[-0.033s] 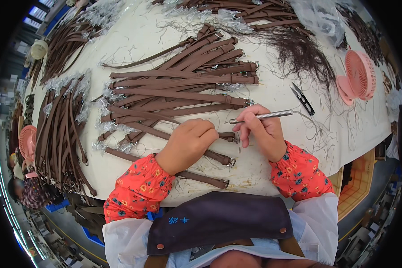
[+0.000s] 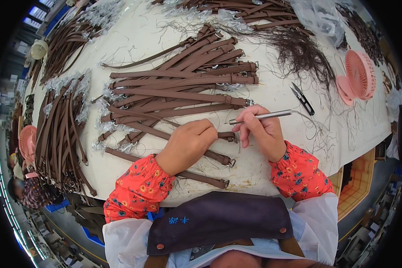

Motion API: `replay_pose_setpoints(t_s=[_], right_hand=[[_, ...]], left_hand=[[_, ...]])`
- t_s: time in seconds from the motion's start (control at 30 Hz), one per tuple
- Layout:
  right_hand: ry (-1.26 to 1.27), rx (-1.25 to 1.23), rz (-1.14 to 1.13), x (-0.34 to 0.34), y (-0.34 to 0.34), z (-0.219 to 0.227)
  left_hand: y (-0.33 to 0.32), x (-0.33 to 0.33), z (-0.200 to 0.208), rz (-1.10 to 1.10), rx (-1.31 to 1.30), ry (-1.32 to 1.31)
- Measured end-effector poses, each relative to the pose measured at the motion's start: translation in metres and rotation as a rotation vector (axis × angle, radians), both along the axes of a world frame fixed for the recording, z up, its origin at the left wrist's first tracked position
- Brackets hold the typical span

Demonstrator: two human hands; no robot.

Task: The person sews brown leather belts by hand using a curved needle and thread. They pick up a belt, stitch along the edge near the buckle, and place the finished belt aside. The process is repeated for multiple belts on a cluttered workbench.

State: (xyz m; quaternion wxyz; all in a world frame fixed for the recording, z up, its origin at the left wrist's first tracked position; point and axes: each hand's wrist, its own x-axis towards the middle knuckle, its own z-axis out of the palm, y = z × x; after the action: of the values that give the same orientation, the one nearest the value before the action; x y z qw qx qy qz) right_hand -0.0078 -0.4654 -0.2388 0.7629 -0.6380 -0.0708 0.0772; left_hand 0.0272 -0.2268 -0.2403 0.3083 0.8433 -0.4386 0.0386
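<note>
Tool [image 2: 274,115] barely shifted, right hand [image 2: 265,133] curled round it

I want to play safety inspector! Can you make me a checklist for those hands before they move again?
1. Metal tool held in the right hand: ok.
2. Left hand gripping a strap: cannot tell, its curled fingers hide that.
3. Scissor-like snips apart from both hands: ok, lying on the table.
4. Brown straps lined up neatly: not ok, they overlap.
5. Pink fan away from both hands: ok.
</note>
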Motion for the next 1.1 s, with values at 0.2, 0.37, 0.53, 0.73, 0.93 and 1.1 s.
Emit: replay_pose_setpoints(t_s=[0.2,0.37,0.53,0.73,0.93,1.1], right_hand=[[0.041,-0.016,0.043,-0.002,0.0,0.001],[0.078,-0.062,0.092,-0.002,-0.003,0.003],[0.083,-0.087,0.094,-0.001,-0.003,0.005],[0.102,-0.1,0.096,-0.001,-0.003,0.007],[0.098,-0.104,0.089,-0.001,-0.003,0.006],[0.075,-0.089,0.083,-0.001,-0.002,0.001]], left_hand=[[0.0,0.0,0.018,0.095,-0.105,0.502],[0.003,-0.005,0.004,0.036,-0.102,0.262],[-0.003,-0.004,0.006,0.034,-0.041,0.119],[-0.005,0.0,0.007,0.092,-0.098,0.259],[-0.005,0.005,0.001,0.079,-0.126,0.225],[-0.011,0.003,-0.002,0.119,-0.104,0.153]])
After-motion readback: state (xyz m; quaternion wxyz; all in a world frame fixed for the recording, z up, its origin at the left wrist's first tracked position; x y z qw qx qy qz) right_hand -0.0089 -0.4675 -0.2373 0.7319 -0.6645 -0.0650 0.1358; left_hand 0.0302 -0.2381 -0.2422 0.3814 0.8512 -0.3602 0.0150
